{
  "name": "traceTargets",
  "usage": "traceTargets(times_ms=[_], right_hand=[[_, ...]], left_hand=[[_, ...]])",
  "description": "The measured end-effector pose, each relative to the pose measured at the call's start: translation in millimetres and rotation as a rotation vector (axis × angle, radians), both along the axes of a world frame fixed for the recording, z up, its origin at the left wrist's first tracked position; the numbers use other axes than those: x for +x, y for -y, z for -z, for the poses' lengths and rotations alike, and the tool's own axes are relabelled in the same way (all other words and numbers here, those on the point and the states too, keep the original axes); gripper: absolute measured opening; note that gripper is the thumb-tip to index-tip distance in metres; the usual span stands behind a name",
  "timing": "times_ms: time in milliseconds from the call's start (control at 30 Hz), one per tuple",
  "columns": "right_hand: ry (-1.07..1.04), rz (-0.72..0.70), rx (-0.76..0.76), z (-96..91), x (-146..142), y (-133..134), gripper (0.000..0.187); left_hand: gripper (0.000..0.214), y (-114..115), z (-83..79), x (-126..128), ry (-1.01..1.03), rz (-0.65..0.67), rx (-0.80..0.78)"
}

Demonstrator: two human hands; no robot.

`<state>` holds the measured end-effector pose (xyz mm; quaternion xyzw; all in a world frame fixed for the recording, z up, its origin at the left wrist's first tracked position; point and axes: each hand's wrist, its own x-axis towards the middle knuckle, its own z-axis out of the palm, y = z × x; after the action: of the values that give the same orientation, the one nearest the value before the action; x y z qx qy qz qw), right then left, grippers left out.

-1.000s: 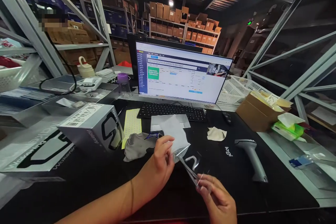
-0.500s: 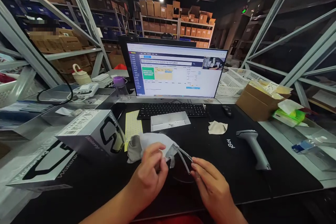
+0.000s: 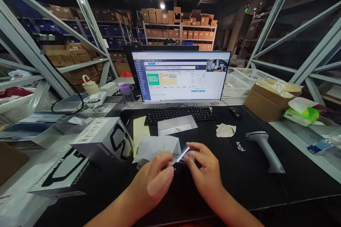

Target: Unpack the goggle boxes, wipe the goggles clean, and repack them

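My left hand [image 3: 154,181] pinches a white wipe cloth [image 3: 157,146] against a pair of clear glasses [image 3: 183,153], just above the black desk mat [image 3: 239,184]. On the other side, my right hand [image 3: 205,172] grips the same glasses with its fingers curled round them. Both hands meet close together in front of the keyboard [image 3: 179,113]. Most of the glasses are hidden by the cloth and fingers. A grey pouch lies under the cloth, mostly covered.
A grey product box [image 3: 105,142] lies left of the hands, its lid [image 3: 57,170] nearer me. A small tray [image 3: 177,125], a beige cloth [image 3: 225,130], a barcode scanner [image 3: 266,147], a mouse [image 3: 234,112] and a monitor [image 3: 183,76] surround the work spot. A cardboard box [image 3: 266,101] stands right.
The hands have drawn together; the glasses, held out to the right a second ago, are now tucked against the white cloth. The camera view has risen a little.
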<state>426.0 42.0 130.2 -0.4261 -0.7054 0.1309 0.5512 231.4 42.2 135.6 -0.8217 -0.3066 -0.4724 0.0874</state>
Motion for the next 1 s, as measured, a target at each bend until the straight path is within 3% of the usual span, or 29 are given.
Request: traceTargets(times_ms=[133,200,333,433,500,567,600,667,733,833,1000], right_hand=[[0.249,0.125,0.23,-1.7,-3,4,0.016],[0.372,0.157,0.27,-6.1,-8,3,0.017],[0.448,0.143,0.313,-8.7,-23,-8,0.022],[0.354,0.007,0.316,-6.8,-22,-19,0.03],[0.238,-0.075,0.225,-8.5,-6,-27,0.034],[0.077,-0.05,0.071,-13.2,19,-39,0.032],[-0.01,-0.022,-0.017,-15.8,32,-47,0.03],[-0.205,0.006,-0.171,-19.3,54,-65,0.026],[-0.396,-0.051,-0.275,-18.3,66,-82,0.03],[-0.577,-0.104,-0.323,-9.0,64,-95,0.04],[-0.575,-0.097,-0.362,8.9,67,-89,0.039]], left_hand=[[0.048,-3,-1.0,1,0.261,-0.064,0.137],[0.049,-3,2.0,1,0.315,-0.047,0.108],[0.031,3,19.3,7,0.112,0.126,-0.139],[0.034,7,26.2,11,0.075,0.234,-0.119],[0.038,8,21.4,9,0.146,0.178,-0.043],[0.033,5,11.4,0,0.161,0.029,-0.04],[0.024,2,6.0,-5,0.124,-0.072,-0.101],[0.013,-10,-3.4,-14,-0.048,-0.291,-0.369],[0.024,-27,-9.7,-17,-0.239,-0.455,-0.664],[0.032,-56,-18.2,-9,-0.372,-0.491,-0.792],[0.026,-84,-36.9,22,-0.637,-0.441,-0.911]])
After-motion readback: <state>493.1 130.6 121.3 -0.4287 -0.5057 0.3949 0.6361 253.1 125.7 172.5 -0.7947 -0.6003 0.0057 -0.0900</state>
